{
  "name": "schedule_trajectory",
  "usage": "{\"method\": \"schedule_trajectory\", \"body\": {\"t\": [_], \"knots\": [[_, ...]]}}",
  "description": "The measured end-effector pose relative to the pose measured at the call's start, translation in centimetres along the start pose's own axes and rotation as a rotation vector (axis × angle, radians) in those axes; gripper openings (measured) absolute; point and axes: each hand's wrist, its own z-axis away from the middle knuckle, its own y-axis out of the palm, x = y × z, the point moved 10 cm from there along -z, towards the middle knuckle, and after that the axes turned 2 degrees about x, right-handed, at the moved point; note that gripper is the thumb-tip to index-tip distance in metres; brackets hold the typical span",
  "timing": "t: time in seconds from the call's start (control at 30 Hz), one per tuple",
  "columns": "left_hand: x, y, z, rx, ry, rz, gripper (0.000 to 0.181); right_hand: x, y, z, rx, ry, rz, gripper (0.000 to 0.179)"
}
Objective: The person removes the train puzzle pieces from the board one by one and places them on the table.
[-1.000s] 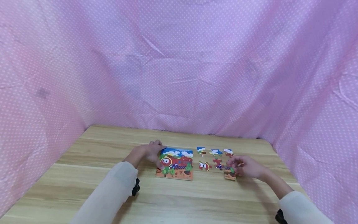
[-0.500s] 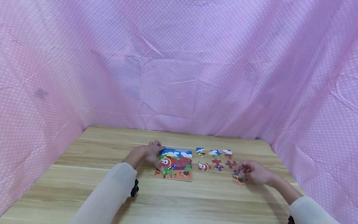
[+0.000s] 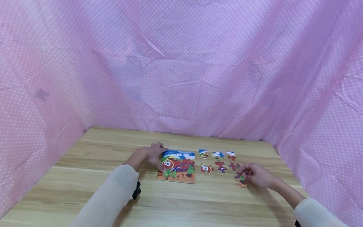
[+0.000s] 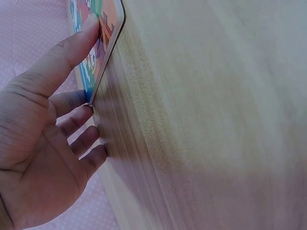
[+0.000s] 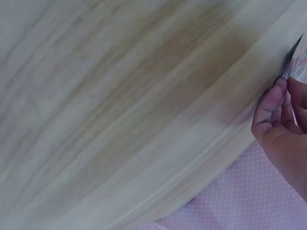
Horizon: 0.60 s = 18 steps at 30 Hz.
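Note:
On the left of the group lies a square train puzzle board [image 3: 178, 176] with a red smiling train, blue sky and orange ground. My left hand [image 3: 154, 156] is at its left side; the left wrist view shows the thumb [image 4: 81, 43] laid on the picture and the index finger at the blue corner, the other fingers on the table. My right hand [image 3: 258, 175] pinches a jigsaw piece [image 3: 241, 183] with a green bush and orange ground, low at the table. In the right wrist view only an edge of that jigsaw piece [image 5: 300, 62] shows beyond the fingertips.
Several loose jigsaw pieces lie in two rows between the hands, among them a train-face piece [image 3: 205, 168], a cloud piece [image 3: 218, 154] and a red piece [image 3: 233, 166] near my right fingertips. The wooden table [image 3: 175, 205] meets a pink dotted curtain [image 3: 181, 94] behind.
My right hand has moved right and toward me with the bush piece, uncovering the red piece; in the last half second the piece has turned slightly. The left hand stays on the board.

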Motion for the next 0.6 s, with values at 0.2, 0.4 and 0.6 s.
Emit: {"method": "schedule_trajectory", "body": {"t": [0.2, 0.4, 0.6], "knots": [[0.0, 0.0, -0.1, 0.000, 0.005, 0.009, 0.105, 0.6, -0.2, -0.5, -0.021, -0.014, 0.077, 0.022], [0.0, -0.2, -0.1, -0.004, 0.009, 0.027, 0.105, 2.5, 0.0, -2.1, -0.036, -0.019, 0.140, 0.009], [0.2, -0.1, 0.0, 0.009, 0.008, 0.023, 0.105, 4.7, 1.3, -4.2, -0.028, -0.056, 0.194, 0.004]]}}
